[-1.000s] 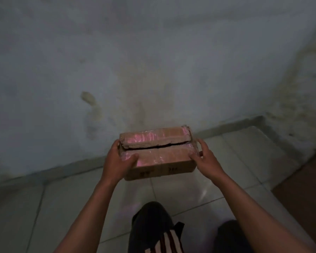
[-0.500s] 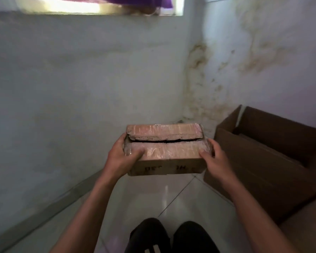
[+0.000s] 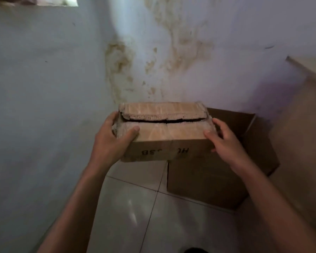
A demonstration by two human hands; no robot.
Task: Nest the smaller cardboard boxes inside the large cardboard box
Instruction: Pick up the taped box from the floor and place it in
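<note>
I hold a small cardboard box [image 3: 164,134] in the air at mid-frame, its taped top flaps nearly closed with a dark slit between them. My left hand [image 3: 113,141] grips its left end, thumb on top. My right hand [image 3: 226,145] grips its right end. Behind and below it, to the right, the large cardboard box [image 3: 204,181] stands open on the floor in the room's corner; the small box overlaps its left near part and hides much of the opening.
Stained pale walls [image 3: 44,88] meet in a corner right behind the boxes. The floor [image 3: 135,207] is glossy white tile. A beige panel or furniture side [image 3: 303,143] rises at the right edge, close to the large box.
My view has swung right from the bare wall toward the corner. The small box, still held in both hands, now sits over the large box's left side, which is nearer and more central.
</note>
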